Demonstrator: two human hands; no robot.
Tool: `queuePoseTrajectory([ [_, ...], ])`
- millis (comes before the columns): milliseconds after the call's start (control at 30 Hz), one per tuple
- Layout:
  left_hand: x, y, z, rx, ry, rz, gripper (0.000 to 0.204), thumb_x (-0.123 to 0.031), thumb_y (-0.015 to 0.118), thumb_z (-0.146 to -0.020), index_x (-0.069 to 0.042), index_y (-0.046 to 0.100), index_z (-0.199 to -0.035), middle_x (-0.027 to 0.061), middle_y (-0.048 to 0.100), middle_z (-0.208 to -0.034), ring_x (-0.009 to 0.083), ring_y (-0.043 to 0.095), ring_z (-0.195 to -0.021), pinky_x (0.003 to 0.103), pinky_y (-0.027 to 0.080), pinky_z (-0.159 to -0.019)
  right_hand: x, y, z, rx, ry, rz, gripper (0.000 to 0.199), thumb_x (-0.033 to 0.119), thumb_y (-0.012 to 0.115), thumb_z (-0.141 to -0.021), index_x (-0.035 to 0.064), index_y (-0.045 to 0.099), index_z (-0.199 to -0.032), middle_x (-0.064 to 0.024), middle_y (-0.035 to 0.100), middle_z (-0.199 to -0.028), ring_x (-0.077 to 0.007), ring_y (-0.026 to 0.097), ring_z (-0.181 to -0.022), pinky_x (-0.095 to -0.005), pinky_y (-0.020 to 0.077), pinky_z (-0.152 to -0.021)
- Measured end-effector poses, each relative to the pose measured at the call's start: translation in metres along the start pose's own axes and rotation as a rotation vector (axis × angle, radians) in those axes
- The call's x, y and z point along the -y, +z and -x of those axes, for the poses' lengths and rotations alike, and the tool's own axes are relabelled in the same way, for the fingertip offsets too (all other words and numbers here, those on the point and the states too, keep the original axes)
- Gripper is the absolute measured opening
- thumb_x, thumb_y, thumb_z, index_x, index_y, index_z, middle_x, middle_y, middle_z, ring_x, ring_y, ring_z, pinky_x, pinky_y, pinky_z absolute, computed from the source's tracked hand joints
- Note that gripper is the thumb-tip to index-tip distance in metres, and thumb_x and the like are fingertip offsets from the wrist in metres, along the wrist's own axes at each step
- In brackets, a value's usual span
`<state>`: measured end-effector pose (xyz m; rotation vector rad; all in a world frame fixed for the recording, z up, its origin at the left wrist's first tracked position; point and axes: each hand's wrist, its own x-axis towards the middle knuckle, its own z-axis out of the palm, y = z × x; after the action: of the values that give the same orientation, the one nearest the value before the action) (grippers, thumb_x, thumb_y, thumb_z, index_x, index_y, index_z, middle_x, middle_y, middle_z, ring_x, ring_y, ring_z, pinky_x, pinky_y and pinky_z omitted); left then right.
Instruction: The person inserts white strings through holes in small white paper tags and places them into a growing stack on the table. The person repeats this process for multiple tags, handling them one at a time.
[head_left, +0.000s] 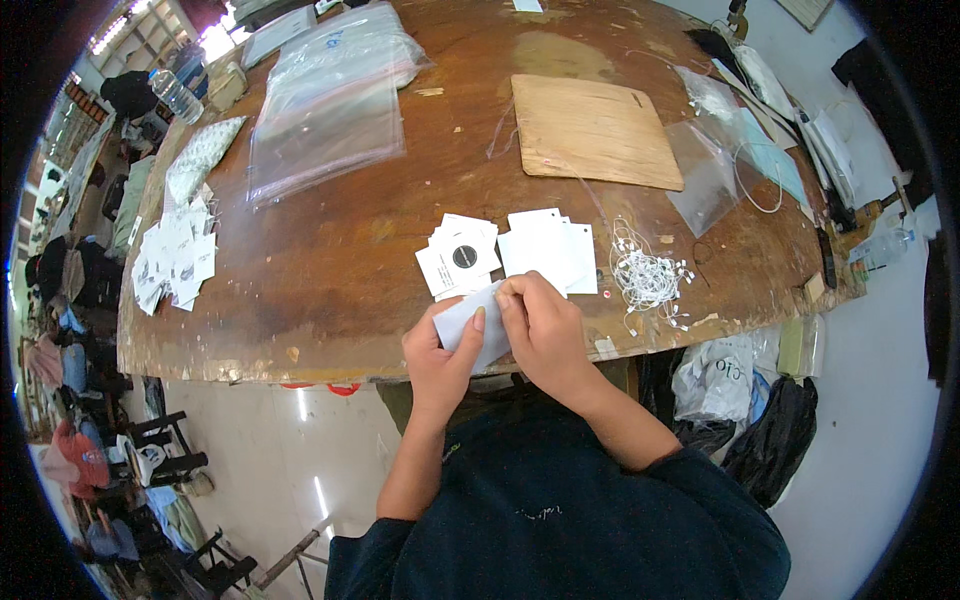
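Near the front edge of the table, my left hand (pixel 443 350) grips a white card (pixel 457 318), its thumb lying across the face. The right hand (pixel 545 330) pinches the card's upper right corner between thumb and fingers. Whatever lies behind the card is hidden. Just beyond my hands are two loose stacks of square white cards: the left stack (pixel 433 268) has a black round print on top, while the right stack (pixel 545 250) shows mostly blank faces. A tangled heap of white hang-tag strings (pixel 650 270) lies to the right of them.
Strung white tags (pixel 178 255) spread at the table's left, by a patterned pouch (pixel 205 160). Clear plastic bags (pixel 325 130) lie far left. A thin wooden board (pixel 597 130) rests beyond the cards. Filled bags (pixel 715 380) stand below the right edge.
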<state>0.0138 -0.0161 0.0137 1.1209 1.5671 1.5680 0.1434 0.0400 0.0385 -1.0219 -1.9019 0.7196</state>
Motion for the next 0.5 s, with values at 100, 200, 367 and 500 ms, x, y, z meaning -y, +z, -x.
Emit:
queuePoseTrajectory([
  [100,0.002,-0.003,-0.001,-0.005,0.216,-0.169,0.021,-0.007,0.072,-0.081,-0.001,0.069,-0.101,0.0078,0.071,-0.094,0.0156,0.063,-0.080,0.030,0.049,-0.073,-0.001,0.007,-0.001,-0.034,0.012,-0.091,0.008,0.006,0.056,-0.095,-0.0010,0.057,-0.093,-0.0098,0.060,-0.079,-0.0183,0.057,-0.064,-0.0298,0.0458,-0.060],
  [200,0.004,-0.008,-0.004,-0.087,0.676,-0.540,0.024,-0.007,0.071,-0.076,-0.010,0.072,-0.100,0.0015,0.071,-0.099,0.0184,0.060,-0.078,0.033,0.045,-0.074,-0.002,0.006,0.002,0.061,0.336,-0.482,0.007,0.006,0.056,-0.096,0.0004,0.060,-0.093,-0.0046,0.061,-0.080,-0.0122,0.057,-0.066,-0.0263,0.0447,-0.059],
  [367,0.005,-0.029,0.008,-0.192,1.008,-0.955,0.026,-0.015,0.072,-0.074,-0.020,0.075,-0.099,-0.0066,0.070,-0.100,0.0166,0.054,-0.074,0.034,0.038,-0.074,0.002,0.005,-0.006,0.290,0.533,-0.753,0.008,0.009,0.063,-0.092,0.0012,0.064,-0.091,-0.0009,0.061,-0.077,-0.0063,0.055,-0.069,-0.0222,0.0438,-0.062],
  [500,0.009,-0.063,0.002,-0.238,1.022,-1.127,0.031,-0.013,0.076,-0.069,-0.020,0.074,-0.099,-0.0060,0.070,-0.093,0.0176,0.057,-0.074,0.035,0.039,-0.075,-0.015,0.005,-0.044,-0.226,0.185,-0.259,0.020,0.015,0.071,-0.085,-0.0008,0.064,-0.075,-0.0076,0.065,-0.070,-0.0093,0.057,-0.065,-0.0280,0.0461,-0.060],
])
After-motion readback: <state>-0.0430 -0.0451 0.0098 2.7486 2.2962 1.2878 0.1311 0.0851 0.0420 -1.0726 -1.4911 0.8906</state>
